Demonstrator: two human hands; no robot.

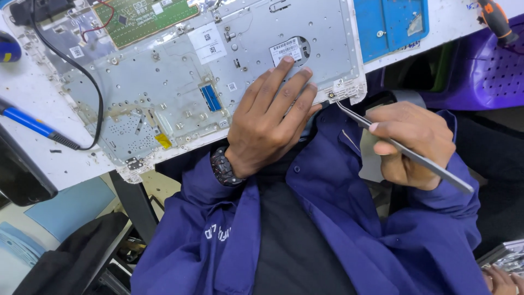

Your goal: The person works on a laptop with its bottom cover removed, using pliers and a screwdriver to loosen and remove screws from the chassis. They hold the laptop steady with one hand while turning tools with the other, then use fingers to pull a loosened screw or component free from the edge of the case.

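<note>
1. So, the left hand (270,123) lay flat on the underside of a grey laptop panel (180,82), fingers spread and pressing down near its lower right corner, holding nothing. A dark watch (222,166) sat on that wrist.
2. The right hand (416,145) had its grip clamped on a pair of metal tweezers (401,148), thumb on top, fingers wrapped under. The pointed tips were together and touching the panel's corner edge, right by a small screw hole, just beside the left hand's little finger.
3. The panel lay on a white worktop (33,95), with that corner hanging a bit over the near edge, above the person's lap.
4. On the panel: a green circuit board (142,19) at the top, a small blue connector (210,97) in the middle, a yellow bit of tape (163,141) lower left, plus a few white stickers.
5. A black cable (90,82) curved across the panel's left side to a blue-handled tool (33,124) lying on the worktop.
6. A blue mat (390,22) sat past the panel's right end, and an orange-and-black screwdriver handle (495,21) was at the far right.
7. Both sleeves were a dark blue jacket (327,229).
</note>
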